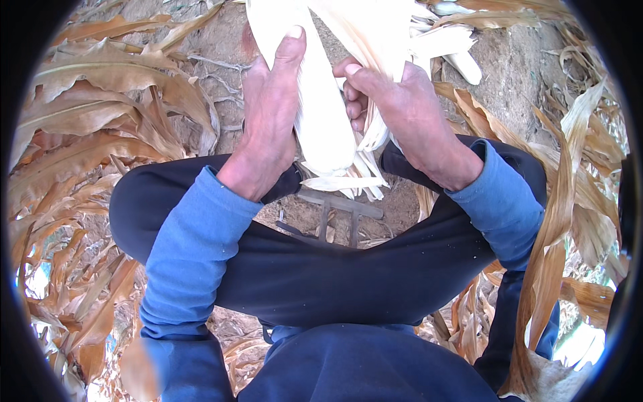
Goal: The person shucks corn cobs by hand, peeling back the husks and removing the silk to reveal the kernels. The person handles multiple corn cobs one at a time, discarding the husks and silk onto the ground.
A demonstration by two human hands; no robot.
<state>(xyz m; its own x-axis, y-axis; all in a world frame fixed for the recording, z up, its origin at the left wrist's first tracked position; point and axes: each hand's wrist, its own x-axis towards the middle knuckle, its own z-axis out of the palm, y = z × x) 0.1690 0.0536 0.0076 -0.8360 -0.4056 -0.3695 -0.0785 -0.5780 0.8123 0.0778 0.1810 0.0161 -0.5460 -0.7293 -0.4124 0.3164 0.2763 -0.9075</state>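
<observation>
An ear of corn [326,134], very pale and overexposed, slants down between my hands in front of my knees. My left hand [271,110] is wrapped round its left side, with the thumb lying up along it. On the right, my right hand [408,110] has its fingers curled round a bunch of pale corn husk [365,40], thumb against the index finger. Loose husk strips [365,177] hang below the ear's lower end. Glare at the upper edge hides where husk and ear join.
More pale husks and another pale ear [464,65] lie on the bare soil [506,100] at the upper right. Dry brown corn leaves [87,107] heap up on the left, and a long dry leaf [559,194] stands near my right arm. A small frame-like object [341,204] lies between my bent legs.
</observation>
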